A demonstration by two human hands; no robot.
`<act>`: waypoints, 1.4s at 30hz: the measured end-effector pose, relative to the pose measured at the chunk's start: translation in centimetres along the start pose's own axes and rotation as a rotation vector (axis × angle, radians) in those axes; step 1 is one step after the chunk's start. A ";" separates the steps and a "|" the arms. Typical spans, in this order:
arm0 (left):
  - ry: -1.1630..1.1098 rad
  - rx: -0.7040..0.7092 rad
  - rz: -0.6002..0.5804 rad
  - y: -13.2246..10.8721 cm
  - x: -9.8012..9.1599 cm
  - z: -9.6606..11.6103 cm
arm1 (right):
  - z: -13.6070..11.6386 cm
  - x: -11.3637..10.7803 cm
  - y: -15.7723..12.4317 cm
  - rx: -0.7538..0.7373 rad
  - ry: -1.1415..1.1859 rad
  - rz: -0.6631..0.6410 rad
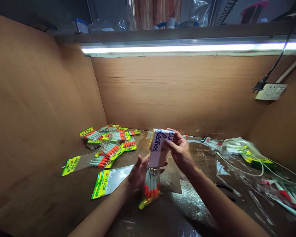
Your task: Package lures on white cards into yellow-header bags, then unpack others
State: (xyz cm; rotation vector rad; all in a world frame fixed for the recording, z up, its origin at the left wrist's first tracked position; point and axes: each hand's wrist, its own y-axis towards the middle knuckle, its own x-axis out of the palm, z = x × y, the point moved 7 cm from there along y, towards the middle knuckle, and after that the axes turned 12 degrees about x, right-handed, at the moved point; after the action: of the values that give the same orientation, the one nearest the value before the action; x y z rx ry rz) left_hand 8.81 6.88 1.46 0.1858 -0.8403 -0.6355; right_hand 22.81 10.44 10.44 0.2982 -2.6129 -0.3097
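We stand at a booth of bare, grainy brown plywood walls, lit by a long white fluorescent tube fixed under a shelf. The worktop is covered with crinkled, glossy clear film.

Near its middle, lifted off the surface, is the white folded card block, boxy and matte, with blue handwriting on its face. Our left hand cups its lower part from the left, fingers half curled and thumb pressed against the card. Our right hand pinches its upper right corner between thumb and fingertips. Just below the card block hangs a clear bag of slim orange-and-white lures, with metal rings bunched at the top and a yellow label at the lower end. We cannot tell whether the left hand grips this bag too.

Left of the card block and a little beyond it lies a loose pile of packed lure bags with yellow-green headers, overlapping one another. Nearer us on that side lie two flat empty clear bags with the same headers.

Right of the card block, a tangle of thin white cord sprawls over crumpled cellophane, with loose red-tipped lures farther out. High on the wall on that side, a white wall socket holds a black plug.
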 end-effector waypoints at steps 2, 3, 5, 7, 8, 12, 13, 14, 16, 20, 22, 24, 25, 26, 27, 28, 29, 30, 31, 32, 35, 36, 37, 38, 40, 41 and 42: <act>-0.001 -0.009 -0.013 -0.1 -0.1 -0.3 | -0.3 -0.2 0.2 0.000 -0.010 -0.019; -0.005 -0.019 -0.020 -0.1 -0.1 -0.4 | -0.3 -0.1 0.2 0.017 -0.036 -0.048; -0.019 -0.048 -0.030 -0.3 -0.3 -0.9 | 0.0 0.6 0.1 0.090 -0.122 -0.156; -0.033 -0.073 -0.026 -0.5 -0.5 -1.3 | 0.4 1.5 -0.4 0.159 -0.199 -0.265; -0.039 -0.079 -0.021 -0.6 -0.5 -1.4 | 0.5 1.9 -0.5 0.171 -0.216 -0.292; -0.073 -0.075 0.011 -0.7 -0.3 -1.3 | -0.7 1.2 -0.3 0.063 -0.161 -0.150; -0.085 -0.075 0.017 -0.6 -0.2 -1.1 | -1.2 0.3 -0.1 0.025 -0.134 -0.081; -0.097 -0.076 0.023 -0.6 0.0 -1.0 | -1.8 -0.8 0.3 -0.012 -0.113 -0.010; -0.120 -0.081 0.025 -0.5 0.2 -0.8 | -3.0 -3.5 1.2 -0.063 -0.137 0.108; -0.140 -0.075 0.026 -0.3 0.1 -0.6 | -4.1 -8.0 3.0 -0.037 -0.679 0.211; -0.141 -0.078 0.036 -0.3 0.1 -0.8 | -3.8 -8.0 3.0 -0.095 -1.033 0.232; -0.141 -0.081 0.047 -0.3 0.3 -1.1 | -2.2 -5.8 2.2 -0.175 -1.209 0.146; -0.138 -0.076 0.049 -0.4 0.5 -1.2 | -1.0 -4.1 1.5 -0.182 -1.222 0.046; -0.135 -0.067 0.048 -0.4 0.7 -1.2 | 0.5 -2.2 0.8 -0.153 -1.200 -0.088; -0.131 -0.056 0.044 -0.4 0.9 -1.2 | 1.6 -0.4 0.0 -0.115 -1.171 -0.195; -0.124 -0.045 0.039 -0.5 1.0 -1.2 | 2.5 1.1 -0.8 -0.075 -1.152 -0.276; -0.112 -0.033 0.032 -0.5 1.0 -1.1 | 2.8 2.3 -1.5 -0.040 -1.132 -0.318; -0.096 -0.024 0.022 -0.6 1.0 -0.9 | 2.6 3.0 -2.0 -0.013 -1.114 -0.329; -0.075 -0.028 0.004 -0.7 0.9 -0.8 | 1.9 3.4 -2.3 -0.002 -1.099 -0.312; -0.048 -0.040 -0.019 -0.7 0.9 -0.7 | 0.9 3.5 -2.4 -0.009 -1.086 -0.275; 0.085 -0.076 -0.084 -0.7 1.0 -0.6 | -2.5 2.9 -2.5 -0.103 -1.106 -0.131; 0.149 -0.082 -0.087 -0.6 1.1 -0.6 | -3.1 2.7 -2.5 -0.123 -1.131 -0.101; 0.216 -0.080 -0.079 -0.5 1.2 -0.6 | -3.4 2.5 -2.4 -0.125 -1.148 -0.085; 0.281 -0.077 -0.062 -0.5 1.2 -0.7 | -3.4 2.3 -2.3 -0.107 -1.148 -0.082; 0.420 -0.088 -0.038 -0.5 1.4 -1.0 | -2.8 2.0 -2.0 -0.034 -1.080 -0.093; 0.493 -0.093 -0.034 -0.5 1.4 -1.2 | -2.4 1.9 -1.9 0.006 -1.029 -0.099; 0.566 -0.096 -0.029 -0.5 1.2 -1.4 | -2.1 1.8 -1.7 0.043 -0.985 -0.105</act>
State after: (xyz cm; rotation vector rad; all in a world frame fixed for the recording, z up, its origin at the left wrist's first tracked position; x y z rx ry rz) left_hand 10.26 5.64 1.14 0.2746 -0.2619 -0.6070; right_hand 22.57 8.04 12.53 0.3584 -3.5794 -0.5399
